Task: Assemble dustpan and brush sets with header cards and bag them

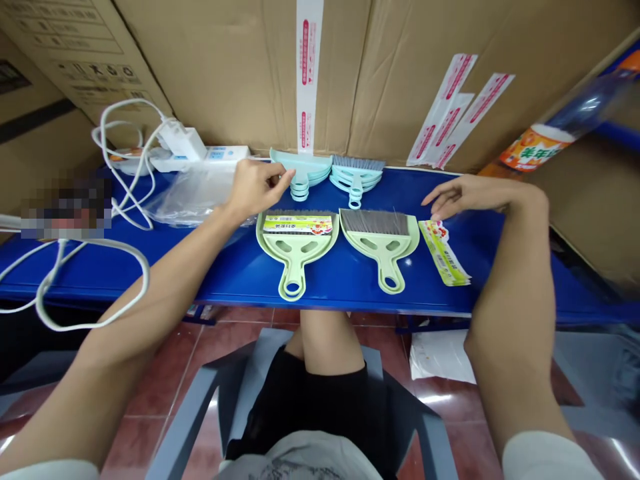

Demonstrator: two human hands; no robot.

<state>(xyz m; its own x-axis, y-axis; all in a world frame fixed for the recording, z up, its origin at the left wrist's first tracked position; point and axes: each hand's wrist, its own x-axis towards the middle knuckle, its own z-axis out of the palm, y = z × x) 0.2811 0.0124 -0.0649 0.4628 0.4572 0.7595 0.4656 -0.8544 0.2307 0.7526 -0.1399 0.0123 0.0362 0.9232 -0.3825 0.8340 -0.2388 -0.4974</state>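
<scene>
Two green sets, side by side lower centre of the tabletop (340,290): left set (296,252) has a printed label (295,225) lying across its bristles; right set (381,247) shows bare grey bristles (376,222), no label. Handles point toward bottom of frame.

Left grip (265,185), above the left set: fingers curled, thumb out toward the pale blue dustpans (307,163); nothing seen in it, but palm side hidden, so can't tell if it pinches anything. Right grip (445,199), right of centre: loosely bent fingers, released, just beside the top end of the loose labels (445,255); contact unclear.

Handling, best guess: sets look like thin hard plastic, so light, stiff, a bit slick, not very fragile. Take the handle near the ring end, dustpan and brush together, since the brush probably slides if only one is held. Bristles likely soft, would bend; poor hold. Labels look like thin card: flat, easily creased, maybe several sticking together; pinch one by its edge.
</scene>
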